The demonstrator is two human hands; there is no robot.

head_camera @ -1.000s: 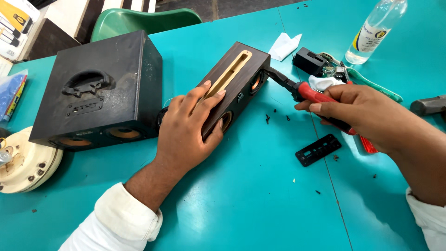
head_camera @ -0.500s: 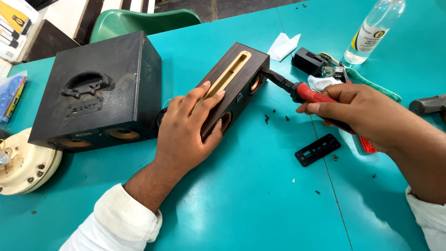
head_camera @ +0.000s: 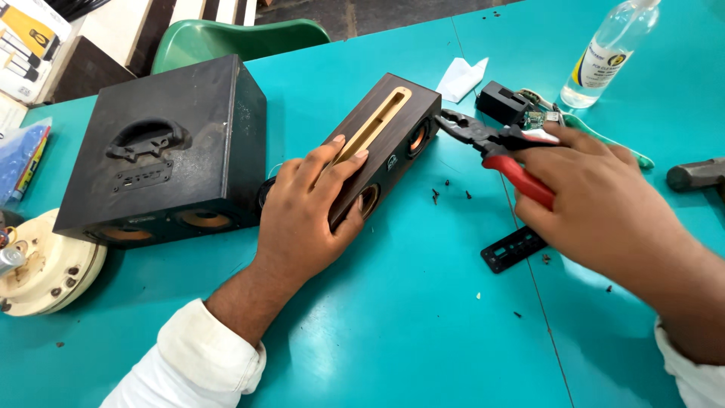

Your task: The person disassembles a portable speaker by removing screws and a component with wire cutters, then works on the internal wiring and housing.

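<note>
Since the earlier frames: the right hand (head_camera: 604, 200) has drawn its red-handled pliers (head_camera: 495, 147) back from the end face of the slim wooden speaker (head_camera: 381, 155); the black nose, formerly against that end, now hangs just off it, jaws slightly parted and holding nothing. Left hand (head_camera: 310, 215) unchanged in place.

Landmark: slim wooden speaker, lying slantwise on the teal table (head_camera: 393, 332), long pale slot upward, round driver openings on its near side.

- Left hand: laid flat, fingers spread over the speaker's top and near edge, pressing rather than grasping; holds nothing else.
- Right hand: closed round the pliers' handles, just right of the speaker.
- Large black speaker box (head_camera: 166, 162): just left of the speaker, close beside it.
- Black slotted plate (head_camera: 513, 248): right of the speaker on the table, beneath the right hand.
- Small dark bits (head_camera: 445, 193): scattered just right of the speaker's end.
- Clear bottle (head_camera: 604, 57): well to the right, far side.

Risks, as judged: pliers' tips may gouge the dark veneer or puncture the end cone if they slip. The flat-palmed hold may let the speaker slide under a sideways pull. Loose bits could roll off and be lost.
</note>
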